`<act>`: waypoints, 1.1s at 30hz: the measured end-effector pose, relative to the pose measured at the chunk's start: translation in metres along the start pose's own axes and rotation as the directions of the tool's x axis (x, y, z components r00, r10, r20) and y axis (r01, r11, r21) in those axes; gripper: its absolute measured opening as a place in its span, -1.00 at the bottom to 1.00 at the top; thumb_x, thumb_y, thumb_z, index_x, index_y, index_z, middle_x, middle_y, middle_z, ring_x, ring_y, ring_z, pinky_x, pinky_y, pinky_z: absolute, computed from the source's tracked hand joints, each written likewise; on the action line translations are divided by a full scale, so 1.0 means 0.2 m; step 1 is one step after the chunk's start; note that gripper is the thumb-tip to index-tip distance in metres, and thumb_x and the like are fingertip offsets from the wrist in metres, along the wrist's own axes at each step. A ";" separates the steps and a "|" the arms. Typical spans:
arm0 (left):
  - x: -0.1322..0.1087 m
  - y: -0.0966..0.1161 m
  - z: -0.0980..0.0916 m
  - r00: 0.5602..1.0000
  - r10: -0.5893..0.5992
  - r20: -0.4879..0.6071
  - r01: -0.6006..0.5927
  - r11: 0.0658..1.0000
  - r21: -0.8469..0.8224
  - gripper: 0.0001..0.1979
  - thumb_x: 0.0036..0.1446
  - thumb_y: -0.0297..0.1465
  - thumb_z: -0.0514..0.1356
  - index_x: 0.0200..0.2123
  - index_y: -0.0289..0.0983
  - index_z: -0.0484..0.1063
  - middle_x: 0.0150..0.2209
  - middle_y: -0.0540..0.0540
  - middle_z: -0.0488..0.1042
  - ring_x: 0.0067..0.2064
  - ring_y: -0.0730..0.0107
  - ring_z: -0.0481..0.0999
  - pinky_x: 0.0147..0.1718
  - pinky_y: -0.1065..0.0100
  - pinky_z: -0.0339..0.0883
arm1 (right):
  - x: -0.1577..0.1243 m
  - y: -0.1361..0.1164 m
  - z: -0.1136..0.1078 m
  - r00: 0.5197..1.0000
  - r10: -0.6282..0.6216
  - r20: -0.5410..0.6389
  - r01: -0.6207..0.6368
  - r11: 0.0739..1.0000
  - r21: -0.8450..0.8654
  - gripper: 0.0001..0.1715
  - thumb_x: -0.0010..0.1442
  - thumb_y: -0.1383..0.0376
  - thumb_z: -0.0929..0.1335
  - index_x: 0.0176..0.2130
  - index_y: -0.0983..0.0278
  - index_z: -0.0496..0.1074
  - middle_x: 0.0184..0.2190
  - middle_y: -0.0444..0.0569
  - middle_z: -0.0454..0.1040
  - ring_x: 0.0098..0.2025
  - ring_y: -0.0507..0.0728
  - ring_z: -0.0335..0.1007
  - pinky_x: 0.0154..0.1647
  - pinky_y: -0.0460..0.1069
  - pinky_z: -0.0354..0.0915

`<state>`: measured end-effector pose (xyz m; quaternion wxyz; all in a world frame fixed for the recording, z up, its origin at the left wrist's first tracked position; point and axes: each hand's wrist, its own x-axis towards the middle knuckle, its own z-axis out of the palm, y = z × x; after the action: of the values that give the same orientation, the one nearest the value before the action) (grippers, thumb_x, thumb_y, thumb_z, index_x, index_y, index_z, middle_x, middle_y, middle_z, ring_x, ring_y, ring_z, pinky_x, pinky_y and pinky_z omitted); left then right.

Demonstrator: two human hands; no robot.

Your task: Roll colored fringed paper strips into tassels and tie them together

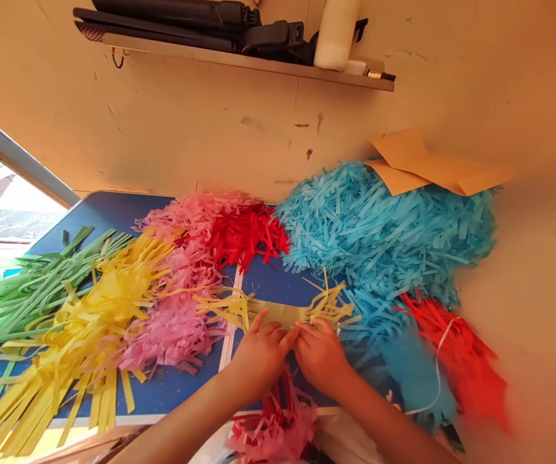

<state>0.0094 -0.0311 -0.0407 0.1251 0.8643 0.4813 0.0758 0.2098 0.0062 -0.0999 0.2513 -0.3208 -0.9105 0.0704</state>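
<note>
Both my hands meet at the front middle of the blue table (pixel 263 280), fingers close together on a yellow fringed paper strip (pixel 278 312). The strip has an uncut middle band, with cut fringes spreading out at its left and right ends. My left hand (pixel 261 351) presses its near edge, fingers bent. Beside it, my right hand (pixel 321 351) pinches the same edge. Below my hands hangs a red and pink tissue fringe (pixel 278 425), partly covered by my wrists.
Yellow fringes (pixel 113 290), green strips (pixel 50 283), pink tufts (pixel 176 309) and a red tuft (pixel 249 235) lie leftward. A large blue fringe pile (pixel 374 225) stands right, with orange paper (pixel 417 161) on top and red fringe (pixel 461 361) nearby. Above is a wall shelf (pixel 258 64).
</note>
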 end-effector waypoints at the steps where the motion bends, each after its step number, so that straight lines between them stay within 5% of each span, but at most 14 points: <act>1: 0.03 -0.01 0.04 0.998 -0.058 0.032 0.059 0.998 -0.030 -0.69 0.20 -0.45 0.12 -0.01 -0.17 0.48 -0.22 -0.11 0.62 -0.08 0.16 0.55 0.17 -0.04 0.12 | 0.00 0.01 0.00 0.999 0.009 0.049 -0.012 0.999 0.046 -0.78 0.30 0.42 0.24 -0.18 0.26 0.45 -0.14 0.03 0.60 -0.05 0.16 0.49 0.05 0.12 0.08; 4: 0.06 -0.11 0.12 0.976 -0.212 0.049 0.217 0.970 -0.112 -0.76 0.25 -0.46 0.09 -0.24 -0.15 0.58 -0.31 -0.07 0.63 -0.20 0.25 0.56 -0.03 0.15 0.23 | 0.01 0.05 -0.03 0.979 0.117 0.168 -0.145 0.976 0.163 -0.83 0.29 0.37 0.29 -0.29 0.21 0.47 -0.24 -0.12 0.62 -0.18 0.09 0.51 -0.08 0.05 0.07; 7: 0.05 -0.21 0.11 0.949 -0.311 0.047 0.314 0.942 -0.120 -0.76 0.29 -0.34 0.09 -0.26 -0.12 0.59 -0.30 -0.05 0.64 -0.20 0.26 0.57 -0.14 0.21 0.22 | 0.05 0.09 -0.04 0.922 0.301 0.242 -0.339 0.931 0.134 -0.81 0.30 0.33 0.32 -0.36 0.19 0.48 -0.41 -0.19 0.59 -0.30 0.06 0.48 -0.18 0.00 0.06; 11: 0.09 -0.25 0.09 0.887 -0.457 0.059 0.460 0.887 -0.047 -0.62 0.31 -0.19 0.04 -0.35 -0.20 0.59 -0.37 -0.12 0.64 -0.27 0.18 0.59 -0.17 0.19 0.22 | 0.11 0.11 0.00 0.860 0.470 0.200 -0.486 0.873 0.033 -0.73 0.29 0.30 0.32 -0.45 0.22 0.47 -0.50 -0.15 0.55 -0.40 0.08 0.43 -0.25 0.00 0.03; 22: 0.20 -0.27 0.11 0.806 -0.579 0.126 0.575 0.815 0.068 -0.69 0.28 -0.26 0.04 -0.28 -0.23 0.55 -0.37 -0.16 0.64 -0.26 0.14 0.61 -0.11 0.19 0.22 | 0.13 0.11 0.09 0.830 0.557 0.024 -0.556 0.830 -0.041 -0.85 0.15 0.36 0.38 -0.47 0.23 0.45 -0.46 -0.14 0.50 -0.33 0.10 0.43 -0.22 0.02 0.00; 30: 0.19 -0.28 0.12 0.812 -0.568 0.134 0.565 0.823 0.064 -0.72 0.28 -0.28 0.05 -0.31 -0.22 0.53 -0.41 -0.12 0.62 -0.31 0.17 0.59 -0.12 0.18 0.23 | 0.14 0.12 0.11 0.818 0.575 0.033 -0.573 0.818 -0.044 -0.84 0.15 0.36 0.38 -0.48 0.22 0.43 -0.48 -0.16 0.49 -0.36 0.09 0.41 -0.23 0.02 0.02; 33: 0.18 -0.27 0.12 0.830 -0.557 0.042 0.553 0.830 0.077 -0.79 0.26 -0.31 0.10 -0.17 -0.23 0.50 -0.25 -0.17 0.61 -0.16 0.10 0.56 -0.07 0.12 0.21 | 0.14 0.13 0.10 0.813 0.583 -0.017 -0.582 0.809 -0.085 -0.97 0.15 0.35 0.38 -0.35 0.22 0.45 -0.39 -0.09 0.52 -0.27 0.16 0.43 -0.20 0.04 0.04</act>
<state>-0.0095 0.0230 -0.0784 0.1301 0.6927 0.7094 -0.0055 0.1958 0.0446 -0.1135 0.1992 -0.5943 -0.7719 0.1059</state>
